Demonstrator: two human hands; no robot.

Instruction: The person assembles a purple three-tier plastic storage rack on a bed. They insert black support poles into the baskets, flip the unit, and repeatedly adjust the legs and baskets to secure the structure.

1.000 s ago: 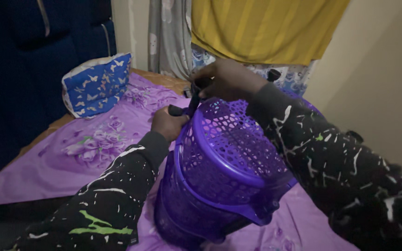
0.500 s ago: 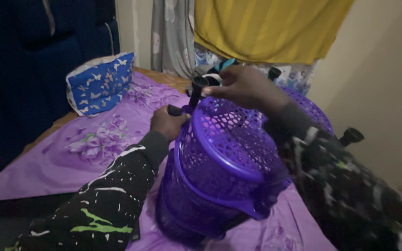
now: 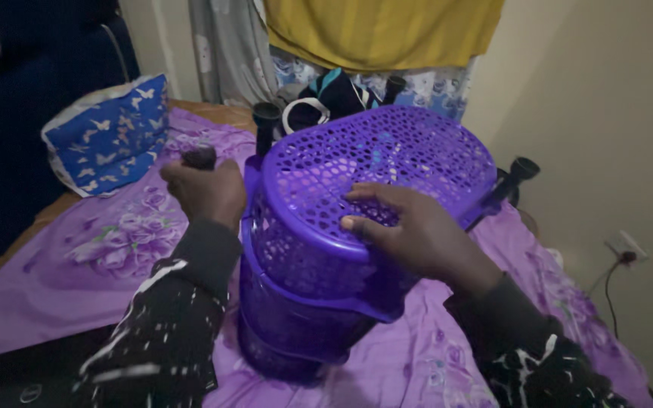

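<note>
Hands first: your right hand (image 3: 417, 230) lies flat and spread on the upturned base of the top basket (image 3: 372, 162), fingers (image 3: 376, 195) splayed across the perforated purple plastic, pressing on it rather than gripping. Your left hand (image 3: 207, 190) is clenched around a dark peg (image 3: 199, 156) at the left side of the stack; only the peg's rounded tip shows above your knuckles. Both sleeves are black with white and green splashes.

The top basket is a round purple plastic one, turned upside down and tilted slightly, nested over more purple baskets (image 3: 296, 317) of the same kind beneath it. The stack stands on the bed (image 3: 77, 279), just in front of you, between your arms. More dark pegs stick up around the stack: one (image 3: 266, 121) just behind your left hand, one (image 3: 396, 85) at the far rim, and one (image 3: 519, 172) poking out on the right side.

The bed is covered by a purple sheet printed with flowers. A blue pillow (image 3: 107, 136) patterned with pale butterflies leans at the far left corner. Behind the stack sits a dark bundle of cloth (image 3: 334, 94) with a white loop. A yellow curtain (image 3: 383, 30) hangs above it, over a grey one. A cream wall (image 3: 598, 113) runs along the right, with a socket and cable (image 3: 620, 257) low down.
</note>
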